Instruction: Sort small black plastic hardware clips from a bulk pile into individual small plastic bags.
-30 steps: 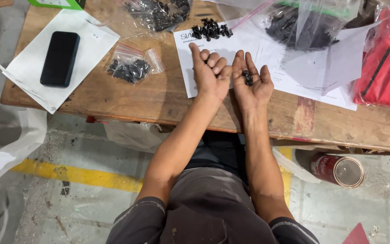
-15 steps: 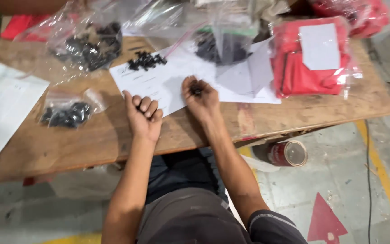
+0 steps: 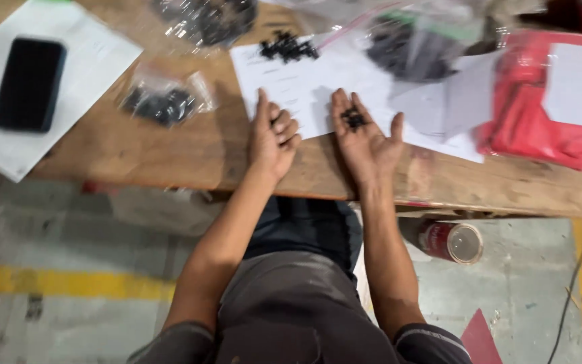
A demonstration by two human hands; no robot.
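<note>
Head view: right hand (image 3: 366,138) lies palm up on the table edge (image 3: 190,162), fingers spread flat, cradling a few small black parts (image 3: 353,119) without gripping them. Left hand (image 3: 272,135) beside it, forefinger straight, other fingers curled; a dark bit shows among them, cannot tell if it pinches one. Loose pile of black parts (image 3: 287,46) still waits on the white sheet (image 3: 304,81) ahead. One small bag (image 3: 163,101) lies filled at left; bigger bags behind. Judged: sorting partway, pile remains. Phone (image 3: 29,83) far left.
</note>
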